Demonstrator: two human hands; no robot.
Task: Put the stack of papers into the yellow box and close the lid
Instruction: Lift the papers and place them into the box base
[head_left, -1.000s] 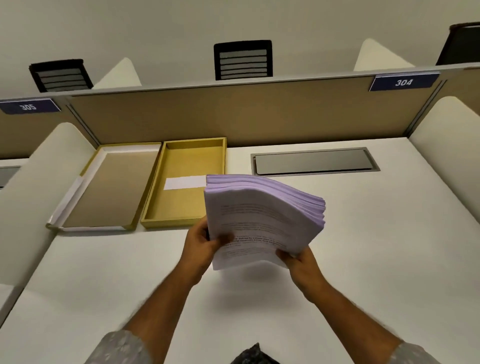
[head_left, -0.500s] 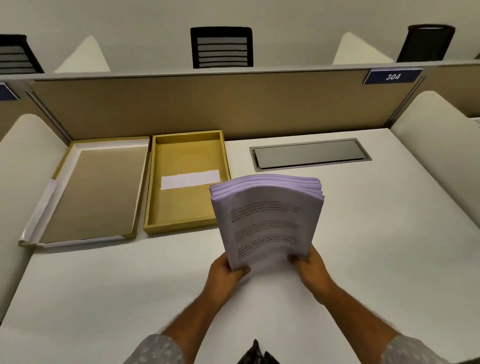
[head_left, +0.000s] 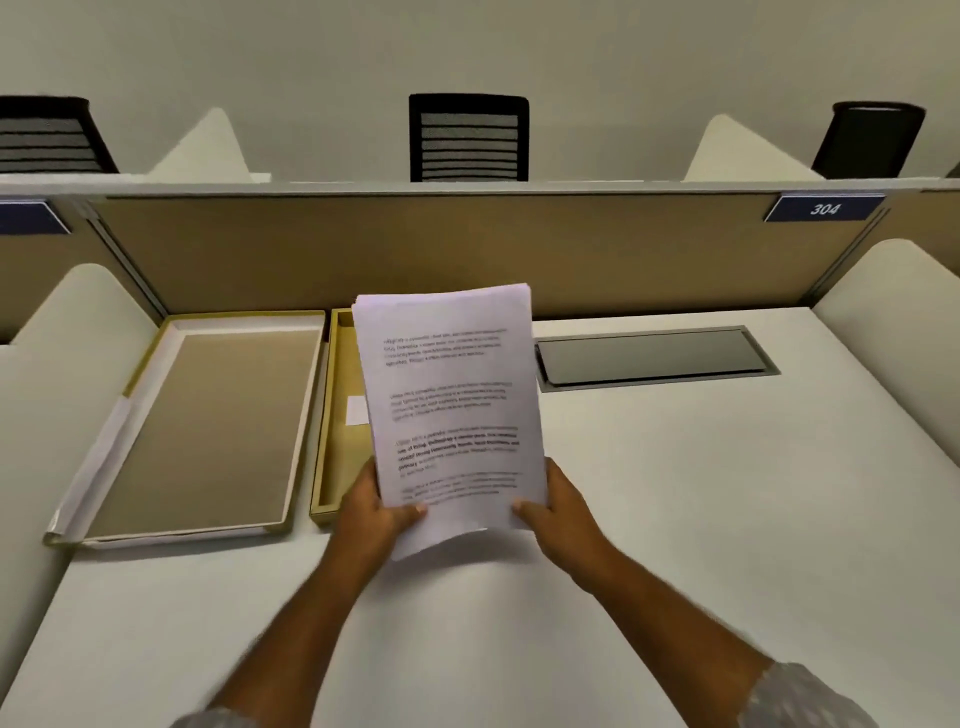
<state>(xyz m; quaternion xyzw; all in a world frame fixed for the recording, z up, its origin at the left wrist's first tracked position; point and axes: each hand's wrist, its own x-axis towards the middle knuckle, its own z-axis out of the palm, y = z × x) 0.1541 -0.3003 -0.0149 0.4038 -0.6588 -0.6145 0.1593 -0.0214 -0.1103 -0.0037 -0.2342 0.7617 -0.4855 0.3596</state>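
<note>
I hold a thick stack of printed papers (head_left: 449, 410) upright in front of me, its printed face toward the camera. My left hand (head_left: 371, 512) grips its lower left corner and my right hand (head_left: 558, 506) grips its lower right corner. Behind the stack lies the open yellow box (head_left: 332, 431) on the desk, mostly hidden by the papers; only its left strip and a white label show. Its lid (head_left: 208, 426) lies upside down to the left of the box, touching it.
The white desk (head_left: 701, 493) has a grey metal cable hatch (head_left: 649, 356) at the back right. A tan partition (head_left: 415, 244) closes the far edge, and white curved dividers (head_left: 893, 322) stand at both sides. Black chairs show beyond the partition.
Both hands have raised and tilted the stack from a slanted hold to upright and shifted it left, so that it covers most of the yellow box.
</note>
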